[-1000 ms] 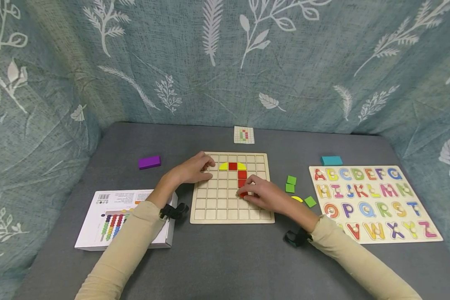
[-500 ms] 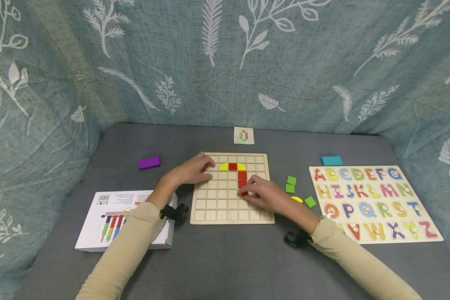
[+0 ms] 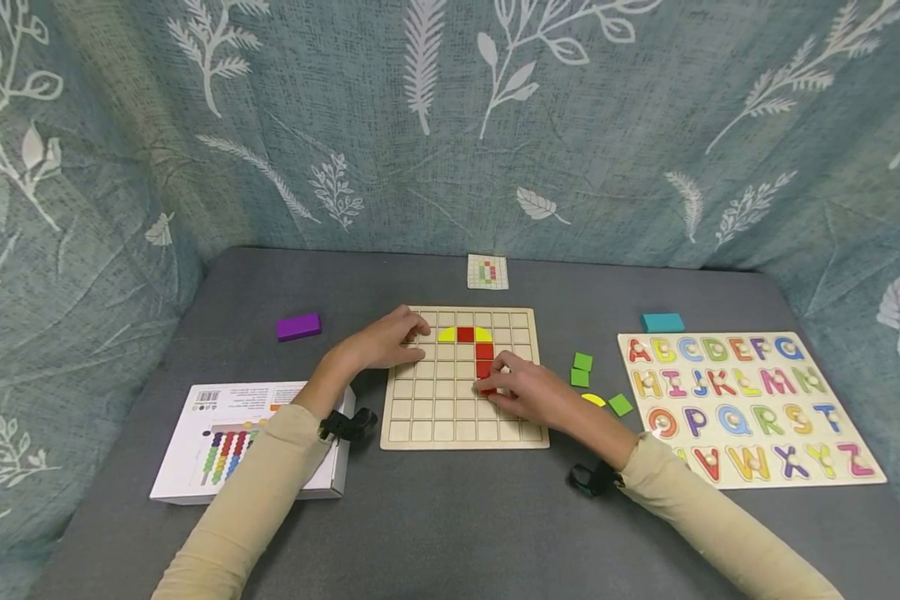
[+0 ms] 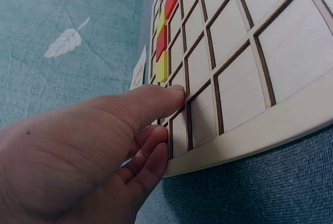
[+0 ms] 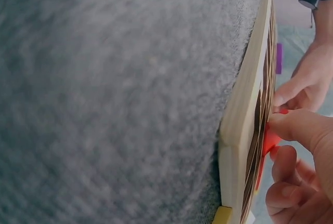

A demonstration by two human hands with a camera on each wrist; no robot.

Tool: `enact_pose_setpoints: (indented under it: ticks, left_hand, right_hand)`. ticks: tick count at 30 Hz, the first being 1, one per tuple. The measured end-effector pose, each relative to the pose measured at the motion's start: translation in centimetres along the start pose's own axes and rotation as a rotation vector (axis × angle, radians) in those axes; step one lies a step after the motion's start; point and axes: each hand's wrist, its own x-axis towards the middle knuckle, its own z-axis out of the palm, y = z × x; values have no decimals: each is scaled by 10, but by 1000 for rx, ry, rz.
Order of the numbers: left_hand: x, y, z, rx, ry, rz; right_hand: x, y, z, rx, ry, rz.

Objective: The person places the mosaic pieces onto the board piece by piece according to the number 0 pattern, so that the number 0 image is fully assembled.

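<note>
Head view, right hand pinching red piece, left hand steadying grid board

Free room and obstacles, placed from the right grip on the red tile.

- Below it: grid board, open squares, nothing standing on them.
- Toward the body: bare counter, open passage.
- Left: left grip resting on the board's far-left corner; white box lies beyond, near the forearm.
- Right, near: green tiles, a yellow piece, loose on the counter.
- Right, farther: alphabet puzzle, teal block.
- Far side: laid tiles, small card, then the curtain.
- Far left: purple block, well apart.
</note>
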Motion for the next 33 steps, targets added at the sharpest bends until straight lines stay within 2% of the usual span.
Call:
enact_pose_setpoints:
  ticks: [5,11,13,18,22,26,33]
  left_hand:
    - [0,0,1,-6,-9,-7]
    - [-1,0,2,-2,-10,-6]
    - [-1,-1,2,-5,-14,-9]
    - [-1,-2,1,-6,-19,-14]
    - [-1,-2,-1,-4,-13,-16]
    - [-1,-2,-2,-5,-10,-15]
    - [2,-2,-1,-13,-24,-10]
  right_hand:
    - [-2,-1,0,-24,-1,-31]
    - [-8,-9,-5,-163,-59,-51]
    - [-12,-13,-10,-173,-64,-31]
    - [-32,-15,-27,-80,-5,91]
    - [-57,-3,-38,-16,63,210]
    - [-79,10,-44,53,90,303]
    - [-99,19,-43,114,105,338]
